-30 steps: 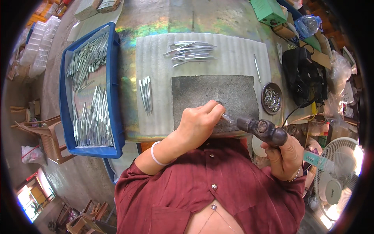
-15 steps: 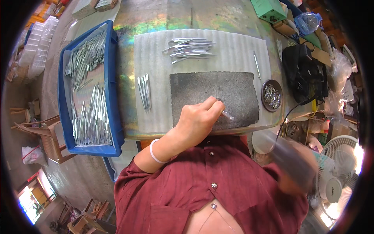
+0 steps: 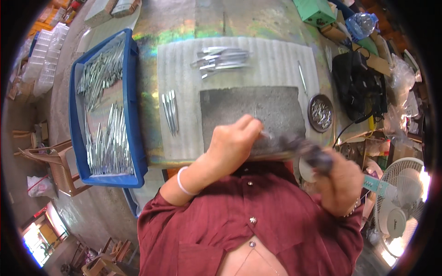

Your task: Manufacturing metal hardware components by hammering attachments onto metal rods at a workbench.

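Observation:
My left hand (image 3: 234, 145) rests on the near edge of a dark grey stone block (image 3: 252, 115) and pinches a thin metal piece (image 3: 265, 135) against it. My right hand (image 3: 340, 180) grips a dark hammer (image 3: 304, 149), blurred with motion, its head just right of the metal piece over the block's near right corner. The block lies on a white ribbed mat (image 3: 281, 64).
A blue tray (image 3: 130, 92) full of slim metal pieces sits at the left. A few metal pieces (image 3: 169, 110) and a loose pile (image 3: 221, 59) lie on the mat. A small round dish (image 3: 320, 113) of small parts, a black bag (image 3: 357, 85) and a fan (image 3: 401, 209) are at the right.
The hammer swung away to the lower right half a second ago and is now back down at the metal piece on the block. My left hand has stayed put.

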Action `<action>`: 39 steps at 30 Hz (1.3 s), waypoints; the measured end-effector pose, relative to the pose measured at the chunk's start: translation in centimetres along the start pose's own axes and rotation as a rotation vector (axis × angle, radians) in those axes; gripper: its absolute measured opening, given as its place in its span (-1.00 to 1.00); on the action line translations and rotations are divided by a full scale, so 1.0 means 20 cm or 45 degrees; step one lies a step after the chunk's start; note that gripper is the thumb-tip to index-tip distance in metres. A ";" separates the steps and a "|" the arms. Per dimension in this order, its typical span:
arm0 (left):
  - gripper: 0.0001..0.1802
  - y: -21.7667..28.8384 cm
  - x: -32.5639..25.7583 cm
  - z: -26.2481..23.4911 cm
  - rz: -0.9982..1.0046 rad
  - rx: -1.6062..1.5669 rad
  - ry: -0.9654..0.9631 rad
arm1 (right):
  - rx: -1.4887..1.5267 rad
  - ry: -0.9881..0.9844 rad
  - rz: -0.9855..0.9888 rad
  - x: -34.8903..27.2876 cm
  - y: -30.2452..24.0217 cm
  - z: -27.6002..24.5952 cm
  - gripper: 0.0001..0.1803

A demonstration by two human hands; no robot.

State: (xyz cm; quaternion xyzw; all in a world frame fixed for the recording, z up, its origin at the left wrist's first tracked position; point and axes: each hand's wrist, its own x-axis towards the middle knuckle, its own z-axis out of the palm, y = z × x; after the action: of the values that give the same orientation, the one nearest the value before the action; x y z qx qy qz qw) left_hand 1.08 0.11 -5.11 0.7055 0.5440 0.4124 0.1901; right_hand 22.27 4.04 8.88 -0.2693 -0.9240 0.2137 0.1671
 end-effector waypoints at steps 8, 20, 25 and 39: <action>-0.79 0.09 -0.02 -0.21 -0.817 -1.941 0.185 | -0.146 0.079 0.410 -0.02 0.26 0.39 -0.56; -0.83 0.13 -0.02 -0.20 -0.828 -1.850 0.289 | 2.335 0.239 -0.511 0.17 -0.17 0.03 -0.80; -0.70 0.12 -0.03 -0.20 -0.885 -1.637 0.276 | 2.658 -0.103 -0.644 0.18 -0.18 0.02 -0.84; -0.77 0.10 -0.01 -0.23 -0.782 -1.540 0.332 | 2.226 0.788 -0.771 0.21 -0.28 0.06 -0.78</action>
State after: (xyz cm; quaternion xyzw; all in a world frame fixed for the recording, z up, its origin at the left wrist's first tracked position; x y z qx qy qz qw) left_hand -1.28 -1.59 -1.10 0.2340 0.4120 0.6524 0.5916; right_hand 16.03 1.75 11.46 0.1544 -0.3850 0.6918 0.5911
